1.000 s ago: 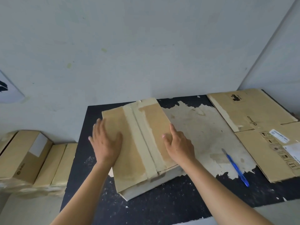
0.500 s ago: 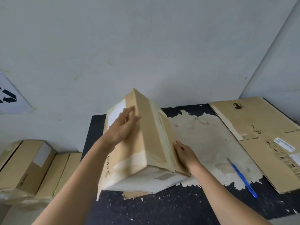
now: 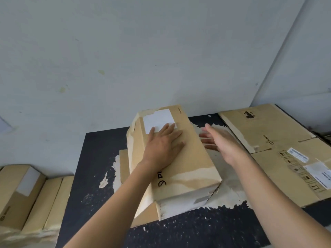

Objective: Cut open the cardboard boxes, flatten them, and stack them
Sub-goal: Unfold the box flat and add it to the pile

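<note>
The left hand [image 3: 161,145] lies flat on the top face of the one cardboard box [image 3: 189,161] standing mid-table [image 3: 100,158]. Its fingers are straight and spread, with the tips on the box's single white label [image 3: 157,119]. The right hand [image 3: 223,145], blurred, hangs just beside the box's right side with its fingers straight, holding nothing. Flattened cardboard [image 3: 265,129] lies at the table's right end, sheet count unclear. At least two more boxes [image 3: 19,190] sit low on the left.

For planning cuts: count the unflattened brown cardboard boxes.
3: one brown cardboard box on the black table under the left hand; a white-labelled box and a plain box left of the table. More may be cropped.
</note>
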